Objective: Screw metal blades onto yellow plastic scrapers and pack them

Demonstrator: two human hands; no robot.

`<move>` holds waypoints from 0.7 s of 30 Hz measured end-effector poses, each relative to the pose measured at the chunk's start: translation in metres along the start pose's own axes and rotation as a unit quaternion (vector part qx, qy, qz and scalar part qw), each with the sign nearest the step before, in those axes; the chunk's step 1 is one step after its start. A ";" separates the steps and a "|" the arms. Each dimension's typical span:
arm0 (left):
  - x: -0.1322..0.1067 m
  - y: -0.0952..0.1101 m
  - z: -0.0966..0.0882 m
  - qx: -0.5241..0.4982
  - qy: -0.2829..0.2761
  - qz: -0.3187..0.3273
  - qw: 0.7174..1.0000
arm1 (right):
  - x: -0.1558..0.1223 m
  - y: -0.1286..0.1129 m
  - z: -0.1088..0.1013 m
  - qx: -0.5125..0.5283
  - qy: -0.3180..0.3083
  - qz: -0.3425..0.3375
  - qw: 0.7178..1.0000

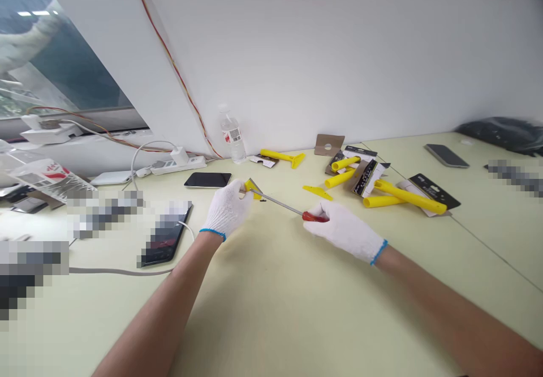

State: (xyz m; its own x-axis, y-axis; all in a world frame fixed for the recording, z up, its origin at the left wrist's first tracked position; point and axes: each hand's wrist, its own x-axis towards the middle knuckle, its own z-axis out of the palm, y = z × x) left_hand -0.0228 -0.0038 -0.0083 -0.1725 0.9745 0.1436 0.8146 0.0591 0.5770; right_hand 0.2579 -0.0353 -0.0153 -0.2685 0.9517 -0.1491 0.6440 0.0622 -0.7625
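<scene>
White knitted gloves with blue cuffs cover both hands. My left hand (pixel 228 208) pinches a small yellow scraper head (pixel 253 188) above the table. A screwdriver (pixel 282 204) with a red handle and long metal shaft is gripped by my right hand (pixel 341 225). Its shaft reaches left to the scraper head, and the tip seems to touch it; the exact contact is too small to tell. Just beyond my right hand a loose yellow scraper head (pixel 318 191) lies on the table. To its right are several yellow scraper handles (pixel 409 196) among black-and-white packaging cards (pixel 365 178).
A whole yellow scraper (pixel 283 157) lies near the wall beside a water bottle (pixel 233 133). Phones (pixel 207 180) rest on the left, near a power strip (pixel 179 163) and cables. Another phone (pixel 447 155) and a black plastic bag (pixel 500 133) are at the right.
</scene>
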 end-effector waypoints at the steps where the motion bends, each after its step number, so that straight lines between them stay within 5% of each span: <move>1: 0.000 0.000 -0.001 0.003 0.002 0.000 1.000 | 0.001 0.003 0.002 -0.035 0.049 -0.040 0.997; 5: 0.004 0.001 -0.001 -0.012 0.020 -0.006 1.000 | 0.003 0.010 0.010 -0.184 0.165 -0.144 0.958; 8: 0.005 0.000 0.000 -0.034 0.017 -0.003 0.999 | 0.001 0.007 0.008 -0.211 0.184 -0.159 0.947; 12: 0.003 0.003 -0.004 -0.065 0.009 -0.015 0.998 | -0.001 -0.002 0.000 -0.026 -0.002 -0.062 0.998; 15: 0.001 0.006 -0.008 -0.068 0.011 -0.022 0.997 | -0.001 -0.005 -0.002 0.084 -0.092 0.052 0.991; 21: 0.002 0.005 -0.007 0.006 0.028 -0.014 0.999 | -0.002 0.001 0.010 -0.092 0.122 -0.100 0.983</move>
State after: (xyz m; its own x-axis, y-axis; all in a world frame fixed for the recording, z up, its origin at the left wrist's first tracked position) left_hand -0.0226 -0.0032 0.0006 -0.2256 0.9588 0.1726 0.8150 0.0887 0.5726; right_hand 0.2515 -0.0408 -0.0221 -0.2379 0.9574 0.1637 0.7207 0.2870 -0.6311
